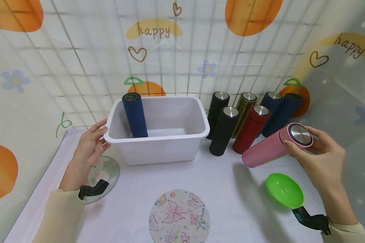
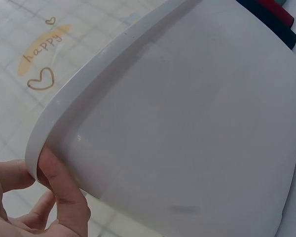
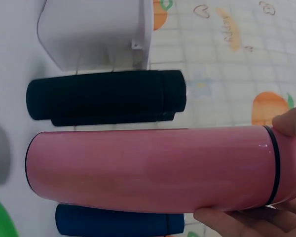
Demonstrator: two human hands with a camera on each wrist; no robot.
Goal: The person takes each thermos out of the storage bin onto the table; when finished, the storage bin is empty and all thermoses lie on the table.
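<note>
My right hand (image 1: 325,152) grips a pink thermos (image 1: 266,148) round its lid end, tilted with its base toward the left, above the table beside the red thermos. In the right wrist view the pink thermos (image 3: 153,170) spans the picture, thumb on one side and fingers on the other. My left hand (image 1: 89,143) pinches the left rim of a white plastic bin (image 1: 161,150); the left wrist view shows thumb and finger (image 2: 64,182) on either side of the lip. Inside the bin a dark blue thermos (image 1: 136,116) leans upright near the left end.
Right of the bin stand two black thermoses (image 1: 224,133), a gold one (image 1: 244,108), a red one (image 1: 251,130) and two blue ones (image 1: 281,114). A green bowl (image 1: 285,190) lies below the right hand. Round patterned mats (image 1: 179,216) lie at front and left.
</note>
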